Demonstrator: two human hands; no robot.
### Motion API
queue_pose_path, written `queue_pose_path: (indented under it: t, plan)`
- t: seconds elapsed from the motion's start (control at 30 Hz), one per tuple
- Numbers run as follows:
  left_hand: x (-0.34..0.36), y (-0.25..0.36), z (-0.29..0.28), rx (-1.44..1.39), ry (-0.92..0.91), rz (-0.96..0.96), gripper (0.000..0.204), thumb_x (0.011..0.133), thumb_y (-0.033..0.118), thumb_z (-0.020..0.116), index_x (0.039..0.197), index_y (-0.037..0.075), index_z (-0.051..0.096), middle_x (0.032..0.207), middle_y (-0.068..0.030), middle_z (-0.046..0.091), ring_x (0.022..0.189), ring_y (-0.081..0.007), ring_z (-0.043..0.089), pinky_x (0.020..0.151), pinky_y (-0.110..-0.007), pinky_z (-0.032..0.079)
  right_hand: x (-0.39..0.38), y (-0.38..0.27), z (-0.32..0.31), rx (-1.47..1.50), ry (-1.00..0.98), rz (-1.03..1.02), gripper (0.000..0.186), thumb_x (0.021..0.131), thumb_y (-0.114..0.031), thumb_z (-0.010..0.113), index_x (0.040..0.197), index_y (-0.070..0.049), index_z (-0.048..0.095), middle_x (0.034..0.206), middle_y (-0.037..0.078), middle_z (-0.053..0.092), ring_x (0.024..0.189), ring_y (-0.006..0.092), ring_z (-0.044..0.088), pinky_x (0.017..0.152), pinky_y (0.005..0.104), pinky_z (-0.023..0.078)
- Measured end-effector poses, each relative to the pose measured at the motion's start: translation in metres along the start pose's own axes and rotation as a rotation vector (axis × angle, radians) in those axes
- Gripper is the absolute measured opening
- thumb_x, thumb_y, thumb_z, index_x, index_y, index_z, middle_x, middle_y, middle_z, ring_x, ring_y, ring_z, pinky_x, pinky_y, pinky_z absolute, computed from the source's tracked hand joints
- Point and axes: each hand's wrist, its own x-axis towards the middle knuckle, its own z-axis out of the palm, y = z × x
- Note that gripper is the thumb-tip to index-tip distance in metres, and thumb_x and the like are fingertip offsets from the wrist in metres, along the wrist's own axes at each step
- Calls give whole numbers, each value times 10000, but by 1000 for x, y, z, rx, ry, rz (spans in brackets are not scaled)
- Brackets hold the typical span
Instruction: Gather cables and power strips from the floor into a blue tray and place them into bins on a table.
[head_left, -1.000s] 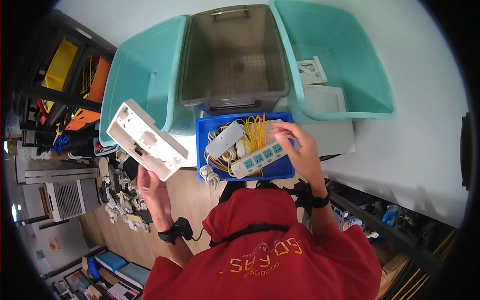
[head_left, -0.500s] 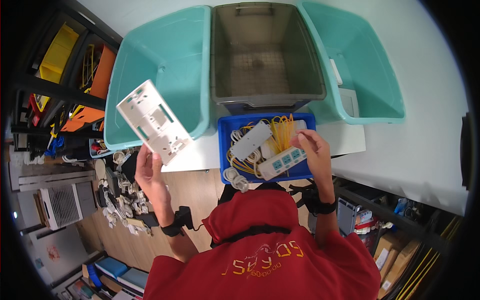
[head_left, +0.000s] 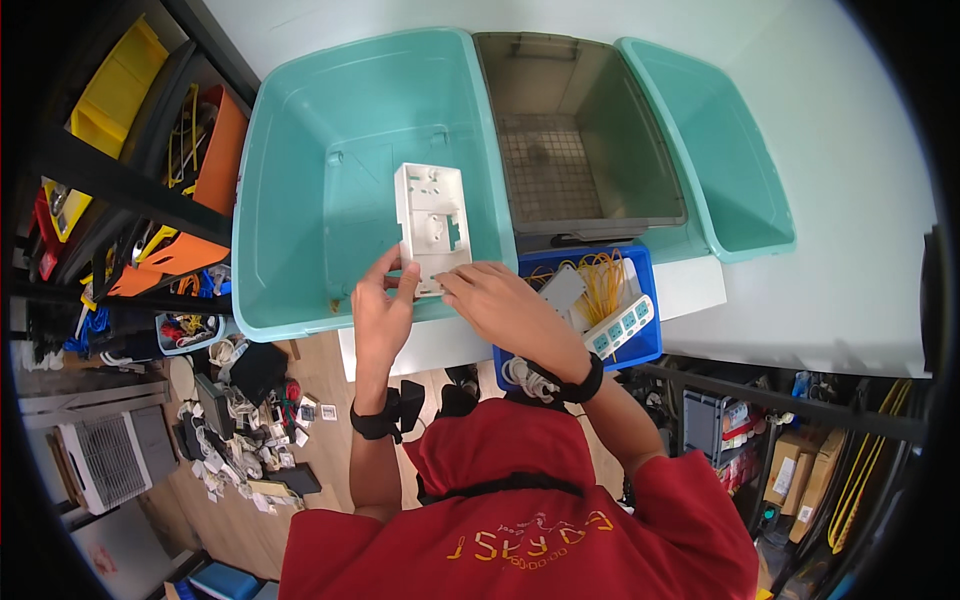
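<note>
A white plastic wall box (head_left: 434, 215), rectangular with cut-outs and its hollow side showing, is held up over the front of the left teal tub (head_left: 285, 200). My left hand (head_left: 383, 310) grips its lower left corner between thumb and fingers. Reaching across from the right, my right hand (head_left: 500, 305) is closed at the lower right corner of the same box, its fingertips partly hidden. Below my right forearm lies a blue tray (head_left: 652, 300). It carries a white power strip (head_left: 622, 327), yellow cables (head_left: 603, 283), a grey plate (head_left: 563, 289) and a coiled white cable (head_left: 527, 378).
Beside the left tub stand a smoky clear bin (head_left: 570, 225) and another teal tub (head_left: 745, 165). Shelving with yellow bins (head_left: 120, 75) and orange bins (head_left: 215, 160) rises at the left. Several white adapters and cables (head_left: 235, 430) are heaped on the floor.
The wall box has moved right and turned more upright. My right hand has left the power strip's end and come over to the box. The view has shifted left.
</note>
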Motion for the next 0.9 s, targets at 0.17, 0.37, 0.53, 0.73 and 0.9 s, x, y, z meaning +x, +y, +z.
queue_pose_path:
  t: [0.17,0.37,0.53,0.73,0.9]
  plan:
    - [20,-18,-18,102,-170,-68,476,1001,281,622,1295,-94,613,1052,-244,723,825,-308,704,765,-387,560,37,-1,5,-5,-326,132,144,897,-120,675,976,1,673,904,184,693,887,373,688,745,457,550]
    - [14,-31,-39,461,-60,221,503,1023,364,601,1331,-34,613,1097,-275,708,1041,-396,693,893,-454,532,93,34,11,-230,-693,36,202,888,-184,714,1002,-19,690,945,190,683,862,359,684,725,456,532]
    - [11,-42,-59,378,-80,148,447,1012,321,627,1283,-35,636,1139,-259,706,1073,-399,686,872,-445,539,143,95,66,176,-934,322,246,857,-186,718,1036,-20,685,877,146,681,704,288,677,601,387,570]
    - [8,-46,-60,392,-69,228,346,984,236,661,1219,-17,658,1075,-212,720,990,-383,686,814,-441,542,169,84,103,-112,-1354,401,364,865,-278,685,1149,-52,712,978,119,720,958,281,698,758,433,579]
    - [7,-47,-60,430,-55,280,293,973,212,666,1190,15,670,1024,-171,719,929,-378,669,759,-452,534,149,68,115,-219,-1441,459,381,889,-335,638,1156,-78,727,1160,96,733,1024,279,684,880,467,542]
